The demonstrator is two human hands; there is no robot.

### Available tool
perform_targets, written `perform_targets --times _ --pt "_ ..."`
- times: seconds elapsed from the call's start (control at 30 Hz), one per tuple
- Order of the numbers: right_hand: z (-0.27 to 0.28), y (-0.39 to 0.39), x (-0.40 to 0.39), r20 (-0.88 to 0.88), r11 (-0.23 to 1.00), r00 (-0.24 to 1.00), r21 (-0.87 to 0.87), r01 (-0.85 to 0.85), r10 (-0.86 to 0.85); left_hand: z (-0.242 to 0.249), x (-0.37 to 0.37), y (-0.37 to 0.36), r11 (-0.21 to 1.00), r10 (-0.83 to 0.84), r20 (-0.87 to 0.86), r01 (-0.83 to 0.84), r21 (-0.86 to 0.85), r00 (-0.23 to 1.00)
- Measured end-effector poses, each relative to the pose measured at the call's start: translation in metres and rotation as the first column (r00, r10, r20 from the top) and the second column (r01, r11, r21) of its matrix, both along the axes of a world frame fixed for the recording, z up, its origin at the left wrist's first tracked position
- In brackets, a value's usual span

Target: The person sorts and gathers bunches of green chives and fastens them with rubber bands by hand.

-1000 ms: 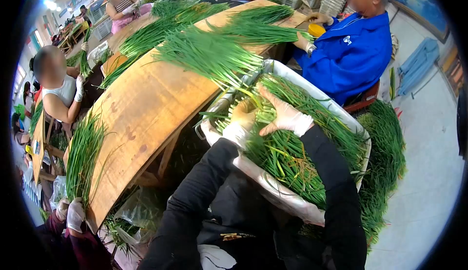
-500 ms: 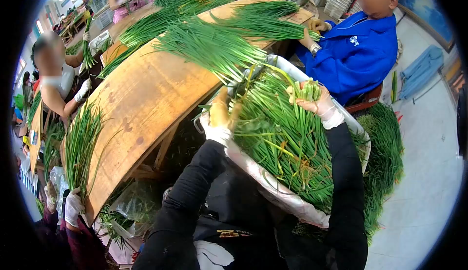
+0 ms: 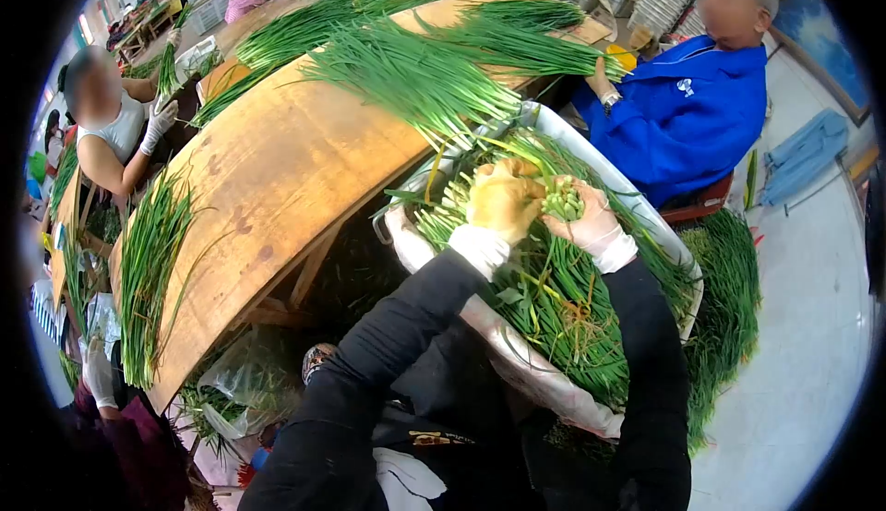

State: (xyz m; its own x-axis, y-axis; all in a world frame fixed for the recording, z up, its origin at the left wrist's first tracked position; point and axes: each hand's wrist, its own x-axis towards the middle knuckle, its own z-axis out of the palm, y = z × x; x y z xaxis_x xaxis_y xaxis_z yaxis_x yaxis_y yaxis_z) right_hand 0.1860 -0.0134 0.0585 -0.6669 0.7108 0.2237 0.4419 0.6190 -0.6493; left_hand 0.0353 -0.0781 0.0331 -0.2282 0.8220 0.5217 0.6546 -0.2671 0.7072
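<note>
Gloved in tan over white, my left hand (image 3: 505, 199) has its fingers curled against the bundle's pale ends; what it may hold is hidden. My right hand (image 3: 588, 220), in a pale glove, is wrapped round a bunch of green stalks (image 3: 561, 199), cut ends facing up. Both hands nearly touch above a lined crate (image 3: 540, 363) full of long green stalks (image 3: 563, 308), some with yellowed leaves.
A curved wooden table (image 3: 268, 165) on the left bears piles of stalks (image 3: 406, 68). A person in blue (image 3: 683, 114) sits at the right, touching stalks. More stalks (image 3: 724, 308) stand right of the crate. Other people sit along the table's far side.
My left hand has moved right, from the crate's left edge to beside the bunch in my right hand. My right hand has shifted slightly left and down. The view has shifted a little.
</note>
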Motion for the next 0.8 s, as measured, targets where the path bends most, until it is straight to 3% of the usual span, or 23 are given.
perform_targets --times 0.07,0.13,0.17,0.2,0.27,0.3,0.37,0.4,0.47,0.5,0.57,0.6,0.63,0.67,0.73,0.8 --pt "-0.016 0.012 0.005 -0.086 0.999 0.996 -0.03 -0.009 0.007 -0.013 0.002 0.001 1.0 -0.031 -0.004 0.031 -0.003 1.0" --pt "-0.006 0.012 0.005 -0.244 0.974 0.968 -0.199 -0.106 0.055 -0.025 0.017 0.003 0.967 -0.102 0.012 0.097 0.235 0.995" --pt "-0.008 0.019 0.01 -0.248 0.979 0.968 -0.18 -0.094 0.047 -0.033 0.018 -0.001 0.973 -0.185 -0.06 0.192 0.127 0.981" --pt "-0.006 0.023 0.012 -0.242 0.975 0.968 -0.191 -0.11 0.062 -0.035 0.019 -0.004 0.983 -0.18 -0.155 0.174 -0.053 0.971" --pt "-0.004 0.022 0.016 -0.232 0.989 0.972 -0.148 -0.005 -0.03 -0.036 0.022 -0.003 0.971 -0.208 -0.337 0.151 -0.187 0.918" --pt "0.004 0.022 0.016 -0.227 0.989 0.973 -0.147 -0.005 -0.029 -0.036 0.023 -0.001 0.971 -0.206 -0.333 0.15 -0.185 0.92" --pt "0.033 0.019 0.016 -0.283 0.953 0.952 -0.303 0.029 -0.119 -0.035 0.024 0.003 0.964 -0.16 -0.441 0.043 -0.263 0.883" --pt "0.051 0.018 0.023 -0.269 0.987 0.963 -0.156 -0.043 0.0 -0.039 0.022 0.003 0.965 -0.157 -0.436 0.044 -0.259 0.886" --pt "0.081 0.026 0.04 -0.387 0.953 0.919 -0.241 -0.183 0.078 -0.054 0.016 0.004 0.783 -0.346 -0.481 -0.035 -0.621 0.806" --pt "0.103 0.026 0.047 -0.471 0.909 0.882 -0.358 -0.212 0.02 -0.059 0.016 0.003 0.809 -0.313 -0.474 -0.031 -0.587 0.823" --pt "0.141 0.009 0.052 -0.466 0.95 0.883 -0.296 -0.099 -0.053 -0.043 0.019 0.004 0.79 -0.334 -0.465 -0.025 -0.612 0.82" --pt "0.154 -0.002 0.052 -0.385 0.995 0.92 -0.097 0.037 -0.072 -0.033 0.021 0.004 0.771 -0.343 -0.46 -0.035 -0.636 0.819" --pt "0.167 -0.006 0.059 -0.343 0.994 0.937 -0.104 0.037 -0.071 -0.021 0.021 0.004 0.787 -0.337 -0.297 0.094 -0.61 0.893" --pt "0.174 -0.006 0.06 -0.313 0.998 0.948 0.021 0.059 -0.049 -0.006 0.026 0.003 0.832 -0.317 -0.125 0.212 -0.512 0.94" --pt "0.178 -0.013 0.057 -0.217 0.973 0.952 0.043 0.228 -0.214 0.021 0.04 0.007 0.923 -0.382 0.016 0.382 -0.043 0.924" --pt "0.176 -0.034 0.038 -0.309 0.987 0.939 -0.094 0.127 -0.15 0.065 0.054 -0.004 0.875 -0.483 0.129 0.472 0.109 0.866"
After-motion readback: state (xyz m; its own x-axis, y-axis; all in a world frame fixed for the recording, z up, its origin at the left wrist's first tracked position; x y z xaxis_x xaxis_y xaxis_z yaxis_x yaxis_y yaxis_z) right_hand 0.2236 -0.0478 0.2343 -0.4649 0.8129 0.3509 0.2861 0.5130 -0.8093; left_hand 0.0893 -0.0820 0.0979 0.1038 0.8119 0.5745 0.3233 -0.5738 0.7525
